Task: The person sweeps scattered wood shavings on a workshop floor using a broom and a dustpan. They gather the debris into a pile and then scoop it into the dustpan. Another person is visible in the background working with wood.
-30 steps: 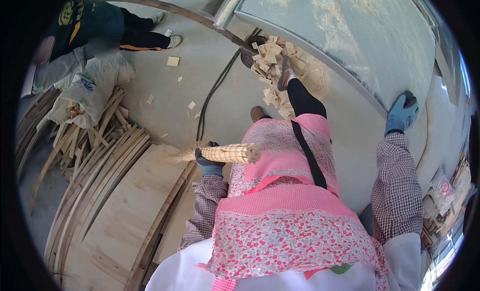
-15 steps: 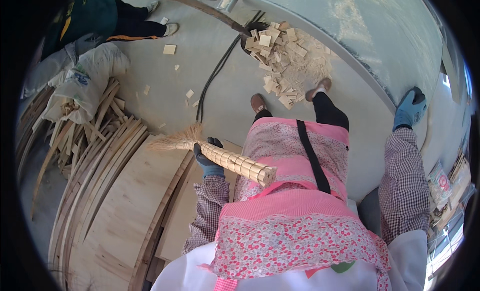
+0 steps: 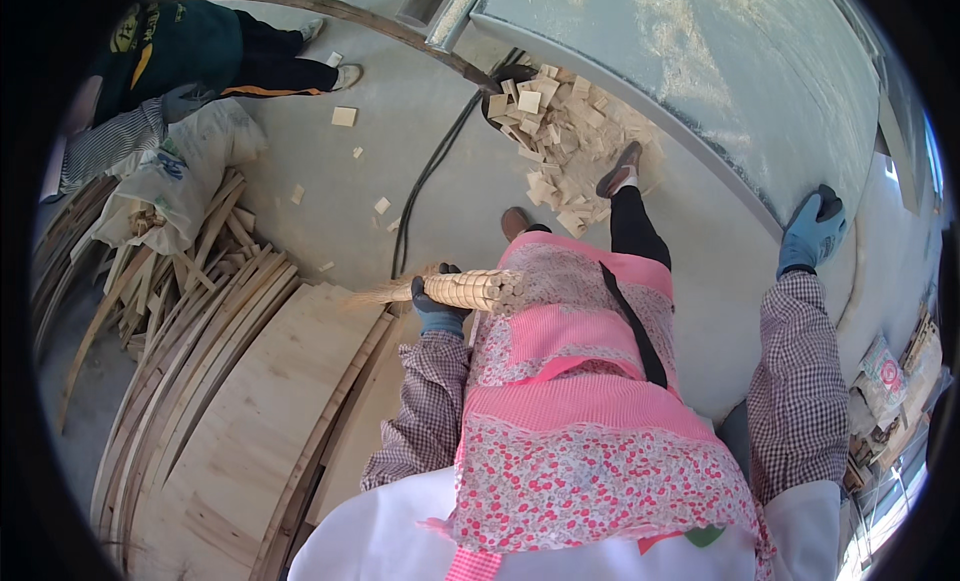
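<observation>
My left hand (image 3: 440, 306), in a blue glove with dark fingers, is closed round the bound handle of a straw hand broom (image 3: 480, 290). The broom lies nearly level in front of my pink flowered apron, its bristles pointing left and its cut handle end pointing right. Over at the right, my right hand (image 3: 812, 231), gloved the same way, rests on the near corner of a grey metal table (image 3: 690, 81) with its fingers curled over it. Pale dust streaks the tabletop.
A heap of small wood offcuts and sawdust (image 3: 570, 131) lies on the floor ahead, by my feet. Black cables (image 3: 430, 166) cross the floor. Curved wooden strips and boards (image 3: 250, 401) are stacked at left, near a white sack (image 3: 185, 181) and another person (image 3: 190, 51).
My left hand has moved slightly right and up, and the broom has swung to nearly level. My right foot has shifted a little left and forward. My right hand stays at the table corner.
</observation>
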The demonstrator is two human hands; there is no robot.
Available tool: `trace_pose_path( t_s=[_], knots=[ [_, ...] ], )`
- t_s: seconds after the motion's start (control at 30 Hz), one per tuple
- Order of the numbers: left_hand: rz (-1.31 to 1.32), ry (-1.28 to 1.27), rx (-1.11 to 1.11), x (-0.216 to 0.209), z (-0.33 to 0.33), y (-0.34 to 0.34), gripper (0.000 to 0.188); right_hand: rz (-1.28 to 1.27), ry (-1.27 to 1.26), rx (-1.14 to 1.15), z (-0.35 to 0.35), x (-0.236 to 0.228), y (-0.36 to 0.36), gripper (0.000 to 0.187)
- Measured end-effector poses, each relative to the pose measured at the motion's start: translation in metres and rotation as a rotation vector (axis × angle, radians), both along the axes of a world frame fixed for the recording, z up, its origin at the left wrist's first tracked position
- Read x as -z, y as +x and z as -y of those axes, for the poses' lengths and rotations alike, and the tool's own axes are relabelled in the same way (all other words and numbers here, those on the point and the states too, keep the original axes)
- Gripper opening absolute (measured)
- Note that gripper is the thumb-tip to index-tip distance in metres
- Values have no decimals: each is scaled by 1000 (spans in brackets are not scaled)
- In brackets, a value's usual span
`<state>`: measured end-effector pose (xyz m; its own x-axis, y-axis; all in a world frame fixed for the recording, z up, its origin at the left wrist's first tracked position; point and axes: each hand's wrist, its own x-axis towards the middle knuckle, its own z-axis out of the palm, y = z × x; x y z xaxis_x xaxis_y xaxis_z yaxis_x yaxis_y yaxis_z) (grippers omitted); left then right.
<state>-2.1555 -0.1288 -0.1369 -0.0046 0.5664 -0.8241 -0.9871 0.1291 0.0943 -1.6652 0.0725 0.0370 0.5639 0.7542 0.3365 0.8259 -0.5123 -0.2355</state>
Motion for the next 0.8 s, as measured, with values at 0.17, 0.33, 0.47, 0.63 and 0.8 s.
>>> trace_pose_path(
  t_s=[0.17, 0.33, 0.47, 0.63, 0.8],
  knots=[
    [224, 126, -149, 2, -6, -15, 55, 42, -27, -59, -1, -6, 0, 29],
    [-119, -6, -176, -12, -4, -24, 48, -6, -13, -47, 1, -2, 1, 28],
    [-277, -53, -232, -31, 0, -26, 49, -5, -54, 9, -1, -8, -6, 29],
    [-334, -106, -254, -33, 19, -33, 50, 7, -76, 11, -2, -8, -10, 30],
    [-271, -179, -221, -46, 30, -31, 53, 4, -105, -2, -1, -7, -3, 31]
  ],
)
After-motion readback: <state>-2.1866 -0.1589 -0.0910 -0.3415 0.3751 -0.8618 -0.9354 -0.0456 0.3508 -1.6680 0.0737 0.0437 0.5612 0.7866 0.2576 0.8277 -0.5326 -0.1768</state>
